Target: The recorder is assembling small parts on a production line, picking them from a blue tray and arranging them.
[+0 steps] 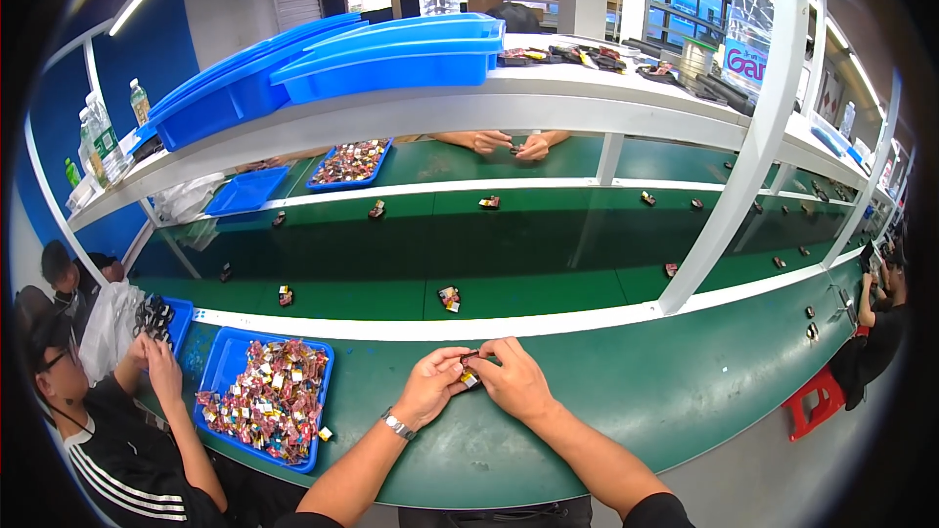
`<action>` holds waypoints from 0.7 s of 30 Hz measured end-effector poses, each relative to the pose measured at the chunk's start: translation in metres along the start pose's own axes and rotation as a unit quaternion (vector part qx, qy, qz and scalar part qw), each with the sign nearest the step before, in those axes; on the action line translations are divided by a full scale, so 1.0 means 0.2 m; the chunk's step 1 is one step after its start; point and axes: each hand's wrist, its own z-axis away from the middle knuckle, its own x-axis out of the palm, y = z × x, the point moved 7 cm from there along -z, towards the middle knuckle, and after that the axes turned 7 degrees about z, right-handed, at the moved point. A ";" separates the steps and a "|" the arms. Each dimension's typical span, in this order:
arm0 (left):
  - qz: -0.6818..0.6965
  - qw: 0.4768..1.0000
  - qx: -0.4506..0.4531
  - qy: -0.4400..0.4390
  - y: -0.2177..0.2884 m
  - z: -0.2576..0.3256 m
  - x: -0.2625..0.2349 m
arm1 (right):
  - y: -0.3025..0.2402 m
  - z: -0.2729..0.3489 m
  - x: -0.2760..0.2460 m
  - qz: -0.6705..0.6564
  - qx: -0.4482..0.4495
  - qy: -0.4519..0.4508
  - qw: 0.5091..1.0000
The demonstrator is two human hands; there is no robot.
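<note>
My left hand [430,389], with a watch at its wrist, and my right hand [513,383] meet above the green bench. Both have their fingers closed on one small electronic assembly [470,379]. A yellow-and-white block shows on its underside, and a dark edge runs along its top between my fingertips. Fingers cover most of it, so its full shape is hidden. Left of my left hand, a blue tray [327,372] holds a heap of similar small assemblies in reddish brown, white and yellow. One loose piece [326,433] lies at the tray's right edge.
Beyond a white rail [548,316], a green conveyor belt [372,288] carries spaced small assemblies [449,298]. A white post [724,166] rises at right, supporting a shelf with blue trays [391,64]. A co-worker [108,430] sits close at left beside another blue tray [180,325] of black parts.
</note>
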 end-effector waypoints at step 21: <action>-0.185 0.976 0.109 0.046 0.02 -0.01 -0.01 | 0.15 0.11 0.18 -0.292 0.269 -0.018 0.918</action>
